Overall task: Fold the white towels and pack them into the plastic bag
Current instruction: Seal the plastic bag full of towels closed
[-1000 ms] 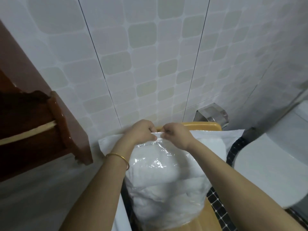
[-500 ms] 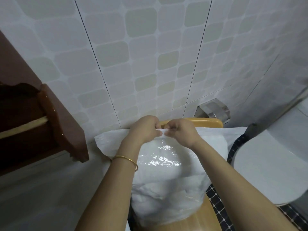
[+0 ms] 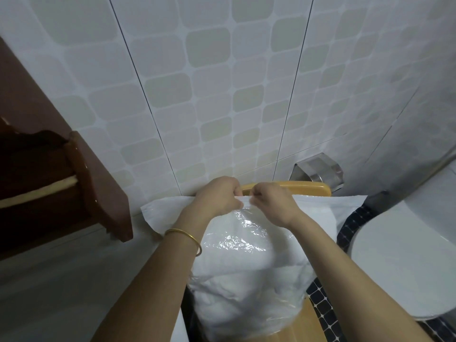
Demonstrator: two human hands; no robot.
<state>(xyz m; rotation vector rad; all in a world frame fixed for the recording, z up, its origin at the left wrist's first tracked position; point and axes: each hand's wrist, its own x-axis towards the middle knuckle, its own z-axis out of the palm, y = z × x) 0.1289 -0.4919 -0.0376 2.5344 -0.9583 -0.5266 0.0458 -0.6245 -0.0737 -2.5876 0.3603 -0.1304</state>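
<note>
A clear plastic bag (image 3: 246,255) stuffed with folded white towels (image 3: 237,299) stands upright on a wooden chair seat (image 3: 296,329). My left hand (image 3: 219,196) and my right hand (image 3: 274,206) sit close together at the bag's top edge, each pinching the plastic rim with curled fingers. The rim stretches out flat to both sides of my hands. A gold bangle circles my left wrist. The bag's mouth is hidden behind my hands.
The chair's yellow wooden backrest (image 3: 308,187) stands against a tiled wall (image 3: 222,95). A dark wooden shelf (image 3: 74,193) juts out at left. A metal paper holder (image 3: 318,169) is on the wall, and a white toilet (image 3: 407,262) sits at right over dark mosaic floor.
Both hands stay pinched on the bag's top edge and have drawn slightly closer together; the view has tilted a little, so the bag and hands sit slightly higher.
</note>
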